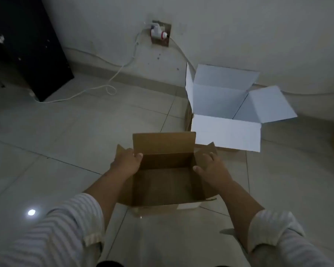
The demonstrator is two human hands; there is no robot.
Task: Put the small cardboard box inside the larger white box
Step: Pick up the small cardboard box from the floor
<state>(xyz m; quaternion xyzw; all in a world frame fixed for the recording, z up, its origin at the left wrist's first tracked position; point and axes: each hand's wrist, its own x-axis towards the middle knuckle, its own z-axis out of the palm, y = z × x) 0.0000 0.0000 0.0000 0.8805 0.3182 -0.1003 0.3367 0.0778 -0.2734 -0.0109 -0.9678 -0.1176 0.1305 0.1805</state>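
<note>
Here both hands' fingers (138,156) clasp the small cardboard box (166,182) by opposite side walls.

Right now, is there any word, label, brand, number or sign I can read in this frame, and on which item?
None can be read.
Small cardboard box: a pale patch on its near outer wall, too blurred to tell any print.
White box: plain, no print visible.
Wall socket with plug: no legible marking.
</note>
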